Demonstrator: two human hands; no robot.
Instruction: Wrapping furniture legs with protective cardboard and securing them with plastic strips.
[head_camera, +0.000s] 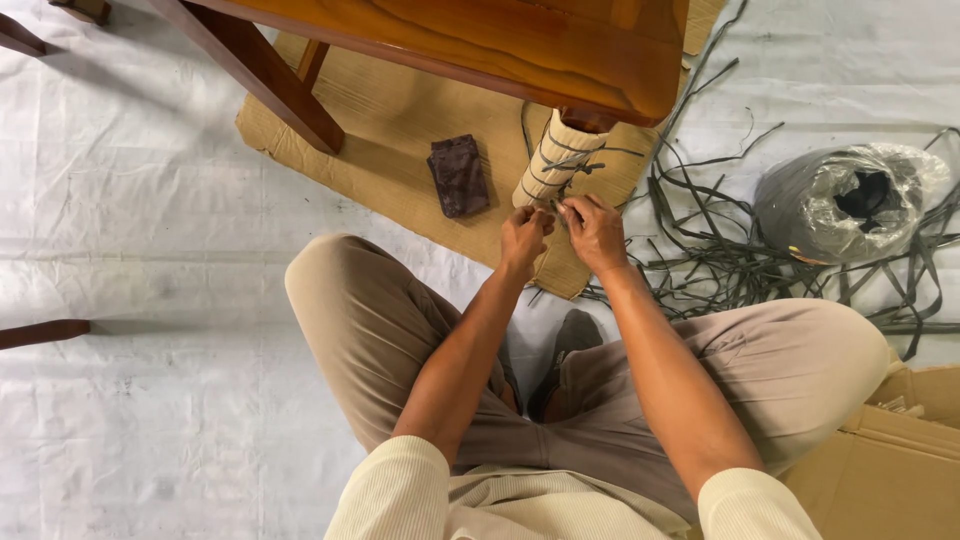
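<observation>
Both hands work at the foot of the wrapped table leg (558, 160), which stands on cardboard (400, 120) on the floor: left hand (524, 238) and right hand (596, 232) each have fingertips pressed together, pinching the grey strap (560, 205). Best kept taut, pulled low against the padding. Strap roll (848, 200) lies well apart, right.

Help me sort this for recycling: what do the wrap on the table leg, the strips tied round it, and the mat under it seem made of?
Leg wrap: pale ribbed sheet, likely corrugated paper or foam. Strips: flat dark grey bands, probably plastic strapping, matte. Mat: brown, fluted, raw-edged, looks like corrugated cardboard.
</observation>
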